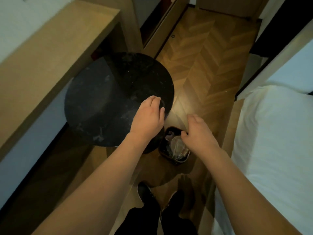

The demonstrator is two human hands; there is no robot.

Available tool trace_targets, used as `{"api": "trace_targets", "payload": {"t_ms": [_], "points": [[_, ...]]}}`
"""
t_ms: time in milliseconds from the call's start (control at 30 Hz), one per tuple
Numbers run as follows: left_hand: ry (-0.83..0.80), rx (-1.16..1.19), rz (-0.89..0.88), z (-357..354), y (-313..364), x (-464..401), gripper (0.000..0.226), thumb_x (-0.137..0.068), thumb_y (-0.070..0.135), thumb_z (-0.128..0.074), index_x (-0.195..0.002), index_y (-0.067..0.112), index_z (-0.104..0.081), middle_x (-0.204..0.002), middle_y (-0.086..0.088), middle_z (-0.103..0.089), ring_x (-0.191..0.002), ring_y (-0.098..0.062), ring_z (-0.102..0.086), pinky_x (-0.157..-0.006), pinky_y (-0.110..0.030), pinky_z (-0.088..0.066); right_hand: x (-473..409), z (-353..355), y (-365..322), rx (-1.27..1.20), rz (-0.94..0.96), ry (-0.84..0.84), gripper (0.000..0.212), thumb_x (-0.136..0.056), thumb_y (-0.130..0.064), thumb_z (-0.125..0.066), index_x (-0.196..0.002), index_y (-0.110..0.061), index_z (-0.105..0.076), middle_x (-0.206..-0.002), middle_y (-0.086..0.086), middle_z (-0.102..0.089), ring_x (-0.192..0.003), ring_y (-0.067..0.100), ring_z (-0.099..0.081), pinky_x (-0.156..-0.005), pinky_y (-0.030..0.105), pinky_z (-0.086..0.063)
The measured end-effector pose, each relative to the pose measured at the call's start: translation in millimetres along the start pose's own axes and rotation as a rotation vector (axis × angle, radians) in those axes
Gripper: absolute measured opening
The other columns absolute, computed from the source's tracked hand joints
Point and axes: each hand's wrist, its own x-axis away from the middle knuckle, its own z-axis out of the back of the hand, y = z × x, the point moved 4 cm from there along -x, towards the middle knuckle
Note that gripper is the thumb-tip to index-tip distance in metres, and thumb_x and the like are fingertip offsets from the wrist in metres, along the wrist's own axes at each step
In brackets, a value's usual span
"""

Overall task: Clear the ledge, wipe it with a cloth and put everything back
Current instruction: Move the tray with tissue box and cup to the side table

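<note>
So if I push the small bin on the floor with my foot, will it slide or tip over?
Probably it slides. The bin looks low and wide, so tipping seems unlikely. What shows inside looks like crumpled clear plastic, so it is likely light and moves easily. The wooden floor looks smooth and shiny, so it may slide further than expected, perhaps against the round black table beside it.

a wooden herringbone floor runs down a narrow passage, lit warmly near its middle and dim at the edges. a long beige desk stands along the left, a bed with white sheets along the right. a small dark bin sits on the floor beside a round black side table.
</note>
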Motion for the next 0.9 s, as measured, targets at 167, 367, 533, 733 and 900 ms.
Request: {"api": "trace_targets", "payload": {"t_ms": [167, 367, 533, 733, 900], "points": [[0.085, -0.034, 0.146, 47, -66, 25, 0.048, -0.107, 0.032, -0.044, -0.149, 0.011, -0.044, -0.153, -0.006, -0.046, -0.144, -0.019, -0.039, -0.120, -0.032, -0.029, -10, -16, -76, 0.070, 0.102, -0.017, 0.068, -0.097, -0.025, -0.056, -0.156, -0.013, -0.024, -0.161, 0.006, -0.025, -0.149, 0.019, -0.022, -0.119, 0.030, -0.019], [0.193, -0.025, 0.358, 104, -155, 72, 0.047, -0.107, 0.031, -0.044, -0.150, 0.011, -0.044, -0.153, -0.005, -0.046, -0.144, -0.018, -0.038, -0.119, -0.030, -0.027, -15, -46, -177, 0.153, 0.253, -0.074, 0.068, -0.099, -0.026, -0.054, -0.156, -0.011, -0.021, -0.163, 0.006, -0.020, -0.151, 0.018, -0.016, -0.120, 0.029, -0.014], [0.259, 0.004, 0.514, 138, -217, 121, 0.047, -0.107, 0.031, -0.045, -0.149, 0.011, -0.044, -0.152, -0.005, -0.047, -0.143, -0.018, -0.039, -0.120, -0.033, -0.030, -11, -80, -253, 0.224, 0.393, -0.134, 0.067, -0.101, -0.026, -0.051, -0.157, -0.011, -0.018, -0.164, 0.005, -0.017, -0.152, 0.018, -0.013, -0.121, 0.029, -0.013], [0.332, 0.064, 0.704, 162, -274, 188, 0.047, -0.107, 0.031, -0.044, -0.150, 0.013, -0.043, -0.154, -0.004, -0.045, -0.144, -0.017, -0.038, -0.121, -0.037, -0.032, 8, -131, -326, 0.274, 0.568, -0.236, 0.069, -0.101, -0.028, -0.053, -0.158, -0.015, -0.017, -0.164, 0.002, -0.017, -0.152, 0.016, -0.013, -0.120, 0.030, -0.015], [0.417, 0.087, 0.902, 176, -308, 259, 0.046, -0.106, 0.033, -0.045, -0.150, 0.016, -0.043, -0.152, -0.002, -0.046, -0.142, -0.015, -0.040, -0.119, -0.037, -0.035, 30, -175, -381, 0.321, 0.737, -0.338, 0.069, -0.099, -0.028, -0.058, -0.157, -0.018, -0.021, -0.163, 0.000, -0.022, -0.151, 0.016, -0.016, -0.120, 0.032, -0.018]]}}
